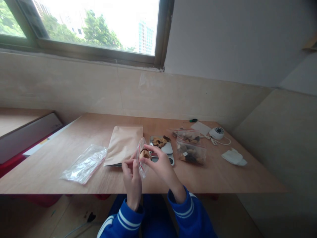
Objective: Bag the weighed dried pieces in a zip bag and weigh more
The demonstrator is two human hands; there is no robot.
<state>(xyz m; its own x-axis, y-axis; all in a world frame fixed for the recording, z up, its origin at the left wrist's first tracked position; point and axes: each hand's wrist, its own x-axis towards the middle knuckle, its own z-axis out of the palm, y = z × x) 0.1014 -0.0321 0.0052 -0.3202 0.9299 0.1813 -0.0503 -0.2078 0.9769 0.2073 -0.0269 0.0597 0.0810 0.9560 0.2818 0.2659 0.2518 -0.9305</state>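
My left hand (132,175) pinches a small clear zip bag (141,170) by its side, held up over the table's front. Between the thumb and fingers of my right hand (160,163) is a tan and dark brown dried piece (144,153), at the bag's red-lined mouth. Whether the piece is inside the bag I cannot tell. Just behind my hands stands a kitchen scale (169,148), partly hidden by my right hand. Several similar dried pieces (159,142) lie on its plate.
A brown paper pouch (125,143) and a stack of clear zip bags (85,163) lie to the left. On the right are filled zip bags (192,153), a white corded device (216,133), a crumpled tissue (234,157) and a green-handled screwdriver (193,120).
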